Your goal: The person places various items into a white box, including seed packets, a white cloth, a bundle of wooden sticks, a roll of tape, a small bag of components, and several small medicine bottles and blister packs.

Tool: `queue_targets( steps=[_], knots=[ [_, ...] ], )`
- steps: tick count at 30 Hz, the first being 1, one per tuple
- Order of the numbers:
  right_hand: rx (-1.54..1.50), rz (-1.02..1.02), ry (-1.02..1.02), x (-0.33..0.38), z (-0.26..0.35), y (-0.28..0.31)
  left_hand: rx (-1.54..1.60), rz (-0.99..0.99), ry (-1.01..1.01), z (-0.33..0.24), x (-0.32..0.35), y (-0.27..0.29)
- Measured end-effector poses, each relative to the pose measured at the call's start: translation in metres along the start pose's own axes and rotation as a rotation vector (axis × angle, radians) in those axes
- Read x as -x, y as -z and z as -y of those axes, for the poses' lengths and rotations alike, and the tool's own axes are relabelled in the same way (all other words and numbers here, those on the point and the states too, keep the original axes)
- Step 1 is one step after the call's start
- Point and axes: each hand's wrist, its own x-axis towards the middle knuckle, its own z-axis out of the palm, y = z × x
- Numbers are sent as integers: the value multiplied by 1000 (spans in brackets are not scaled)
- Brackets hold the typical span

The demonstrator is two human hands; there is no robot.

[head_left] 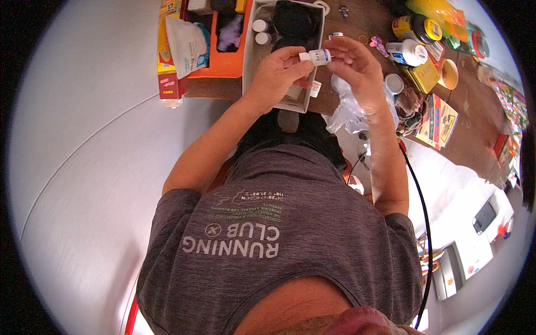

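Tiny bottle (317, 57) looks light, stiff, slickish; I'd grip mid-body. Left hand (277, 75) pinches its 9 o'clock end; right hand (362, 71) at 3 o'clock, can't tell if clamped.

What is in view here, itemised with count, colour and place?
Small bottle: 1, white, between the hands
Open box: 1, grey, beneath the hands
White-capped bottles: 2, inside the box
Tray: 1, orange, left of the box
Jar: 1, black, yellow lid, upper right
Tin: 1, yellow, below the jar
Plastic bag: 1, clear, by the right forearm
Table: 1, brown, top
Other clutter: uncounted, mixed colours, mostly right
Shirt: 1, dark grey, lower centre
Left hand: 1, gripping the small bottle
Right hand: 1, at its other end
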Motion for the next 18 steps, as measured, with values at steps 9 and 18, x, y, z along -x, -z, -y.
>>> queue_targets(
  steps=[9,18],
  knots=[
    [1024,-330,23,-50,-39,65,-352,-424,-176,-18,-6,65],
    [1246,-370,-66,-71,-71,69,-1056,-406,-360,-12,-43,74]
  ],
)
